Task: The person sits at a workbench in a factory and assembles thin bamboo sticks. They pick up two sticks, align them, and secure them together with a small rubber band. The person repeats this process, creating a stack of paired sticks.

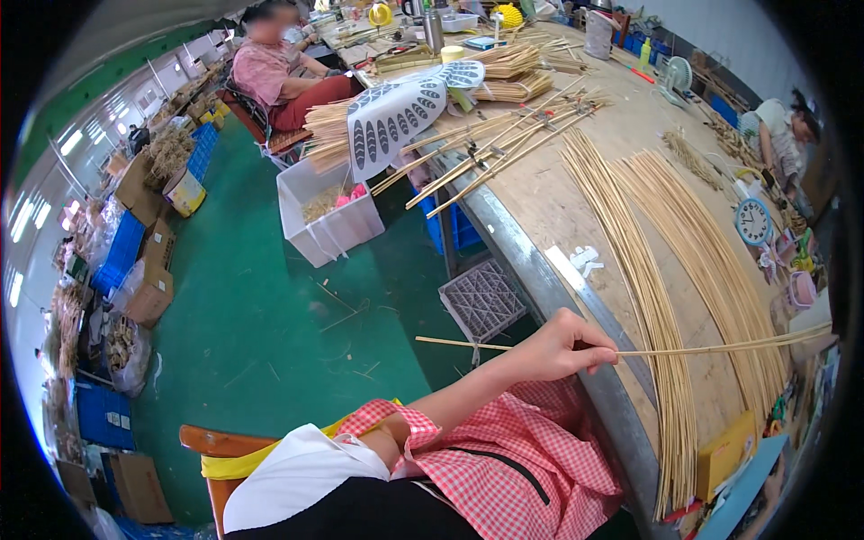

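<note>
My left hand reaches over the near edge of the table with thumb and fingers pinched together. It grips long, thin straw-coloured sticks. They stretch right across the tabletop, and a shorter end points left behind my wrist. Below the held sticks, a long row of similar loose sticks lies along the table's near side. Beyond that a second, wider row is fanned out. I do not see my right hand; the far end of the held sticks runs to the right rim of the picture.
A metal strip edges the wooden table. Crossed, clamped sticks and a leaf-patterned cloth over bundles lie farther up. A yellow box and blue clock are at right. A white bin and crate stand below. Other people sit nearby.
</note>
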{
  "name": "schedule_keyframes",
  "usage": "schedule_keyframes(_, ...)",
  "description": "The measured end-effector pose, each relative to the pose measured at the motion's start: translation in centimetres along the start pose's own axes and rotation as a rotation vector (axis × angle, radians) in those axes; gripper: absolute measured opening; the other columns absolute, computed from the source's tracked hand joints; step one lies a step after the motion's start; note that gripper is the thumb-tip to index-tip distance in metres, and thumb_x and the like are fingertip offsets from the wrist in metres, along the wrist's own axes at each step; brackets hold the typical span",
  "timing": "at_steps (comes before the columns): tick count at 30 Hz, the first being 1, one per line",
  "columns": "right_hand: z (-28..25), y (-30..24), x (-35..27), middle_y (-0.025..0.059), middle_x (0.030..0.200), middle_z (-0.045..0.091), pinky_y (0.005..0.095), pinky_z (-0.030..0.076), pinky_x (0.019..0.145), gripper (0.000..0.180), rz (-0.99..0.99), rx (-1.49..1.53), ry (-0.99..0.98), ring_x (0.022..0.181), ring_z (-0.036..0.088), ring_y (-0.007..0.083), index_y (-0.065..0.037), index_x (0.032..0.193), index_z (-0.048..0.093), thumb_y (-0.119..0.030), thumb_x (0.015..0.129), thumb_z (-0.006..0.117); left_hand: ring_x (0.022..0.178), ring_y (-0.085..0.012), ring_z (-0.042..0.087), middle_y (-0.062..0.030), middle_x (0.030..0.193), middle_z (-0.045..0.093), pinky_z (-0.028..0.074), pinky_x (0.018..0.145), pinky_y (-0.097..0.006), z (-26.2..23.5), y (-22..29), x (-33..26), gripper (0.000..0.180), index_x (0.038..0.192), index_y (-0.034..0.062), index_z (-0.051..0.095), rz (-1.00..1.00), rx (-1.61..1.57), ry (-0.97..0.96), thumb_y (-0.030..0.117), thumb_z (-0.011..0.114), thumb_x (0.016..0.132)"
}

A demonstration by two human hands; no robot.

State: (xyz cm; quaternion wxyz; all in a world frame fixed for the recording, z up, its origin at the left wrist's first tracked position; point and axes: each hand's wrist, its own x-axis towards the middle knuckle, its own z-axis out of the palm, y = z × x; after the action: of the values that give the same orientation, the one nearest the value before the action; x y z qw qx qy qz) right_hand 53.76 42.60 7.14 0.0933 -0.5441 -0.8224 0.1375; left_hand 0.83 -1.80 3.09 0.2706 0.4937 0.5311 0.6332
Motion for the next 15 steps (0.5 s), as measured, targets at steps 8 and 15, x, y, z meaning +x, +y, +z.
schedule_keyframes(8,-0.3,-0.3,-0.9,0.0170,0.136,0.047,0.0358,0.033,0.105,0.069,0.012,-0.002,0.013,0.126,0.043,0.0264,0.003,0.136,0.042,-0.026,0.080,0.069,0.057,-0.0089,0.057,-0.0052,0.063,0.063,0.043,0.052,-0.025,-0.4,0.9,0.2,0.014,0.091,-0.0010,0.072,-0.003,0.048,0.009,0.011,0.066,0.086)
schedule_keyframes(15,-0.1,0.1,-1.6,0.0168,0.133,0.049,0.0358,0.035,0.104,0.067,0.002,0.009,0.039,0.123,0.045,0.0261,0.003,0.135,0.044,-0.026,0.080,0.068,0.057,-0.0093,0.058,-0.0059,0.063,0.064,0.045,0.052,-0.025,0.0,0.8,0.0,0.014,0.089,-0.0020,0.071,0.006,0.059,-0.002,0.010,0.066,0.087)
